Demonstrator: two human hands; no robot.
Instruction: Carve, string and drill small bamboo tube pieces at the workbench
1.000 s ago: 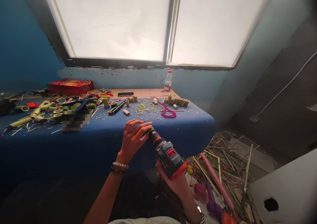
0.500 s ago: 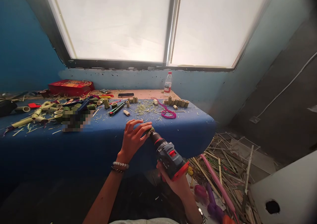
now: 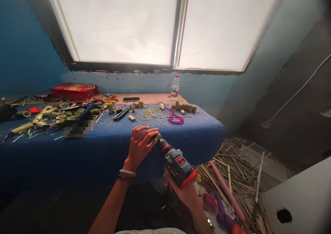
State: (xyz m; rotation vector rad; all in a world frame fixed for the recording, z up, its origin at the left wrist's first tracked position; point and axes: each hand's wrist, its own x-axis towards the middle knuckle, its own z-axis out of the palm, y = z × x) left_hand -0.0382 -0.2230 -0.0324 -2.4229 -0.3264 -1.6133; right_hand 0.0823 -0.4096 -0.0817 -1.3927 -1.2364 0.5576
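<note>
My right hand is wrapped round the grip of a grey and red cordless drill, which points up and to the left. Between the fingers of my left hand is a short piece of green bamboo, pressed against the front of the drill's chuck. The bit itself is hidden. Both hands are in front of the near edge of the blue-covered table. Just beyond them on the cloth lie a small bamboo tube and a green and black utility knife.
Bamboo tubes stand in a row beside magenta cord and shavings. A bottle, a phone and a red box are at the back. Bamboo pieces crowd the left; bamboo strips litter the floor at right.
Almost nothing differs. My left hand and the bamboo piece have shifted very slightly, still against the front of the drill.
</note>
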